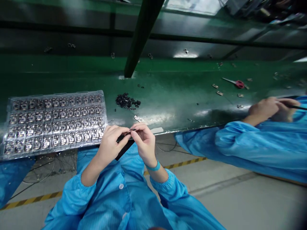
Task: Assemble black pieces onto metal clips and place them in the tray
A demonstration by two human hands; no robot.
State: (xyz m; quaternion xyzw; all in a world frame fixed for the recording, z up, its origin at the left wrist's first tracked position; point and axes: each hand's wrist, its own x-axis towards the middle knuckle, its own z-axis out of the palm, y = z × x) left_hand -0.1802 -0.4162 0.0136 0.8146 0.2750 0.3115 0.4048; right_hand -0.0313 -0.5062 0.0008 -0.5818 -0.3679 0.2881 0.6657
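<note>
Both of my hands meet at the bench's front edge. The fingertips of my left hand (110, 144) and my right hand (145, 143) pinch a small dark part (131, 130) between them; its exact kind is too small to tell. Below the fingers shows a flat black piece (126, 149), and I cannot tell whether a hand holds it. Just beyond my fingers lies a small silvery module (137, 118). Farther back sits a pile of tiny black pieces (125, 101). To the left, a clear plastic tray (56, 94) carries rows of small electronic modules.
A dark post (141, 36) rises from the green bench (168, 83). Red-handled scissors (237, 83) lie at right among scattered modules (219, 93). More small parts lie along the back strip. A co-worker's hands (266, 108) hold a dark slender tool at the right.
</note>
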